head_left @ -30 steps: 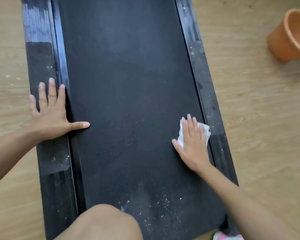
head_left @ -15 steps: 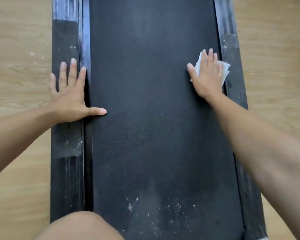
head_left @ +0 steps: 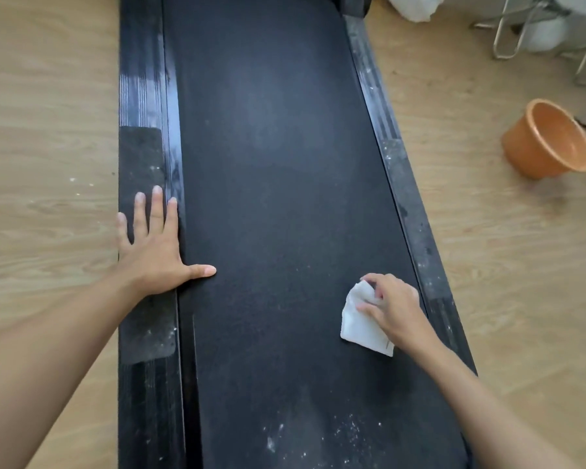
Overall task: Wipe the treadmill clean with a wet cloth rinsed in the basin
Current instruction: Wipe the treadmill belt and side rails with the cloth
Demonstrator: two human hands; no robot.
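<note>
The treadmill (head_left: 278, 198) lies flat on the wooden floor (head_left: 48, 130), its long axis running straight away from me, the far end at the top of the view. There is one belt between two side rails.

My left hand (head_left: 153, 252) rests flat on the left rail (head_left: 139, 157), four fingers straight and spread, pointing up along the deck, the thumb stretched sideways onto the belt's edge.

My right hand (head_left: 396, 304) has its fingers curled, pinching the far end of the one white cloth (head_left: 361, 324). The cloth lies on the belt just beside the right rail (head_left: 416, 225) (its longer side roughly along the deck). White specks (head_left: 318, 438) dot the near end of the belt.

One orange basin (head_left: 548, 143) stands on the floor to the right, well apart from the treadmill.
</note>
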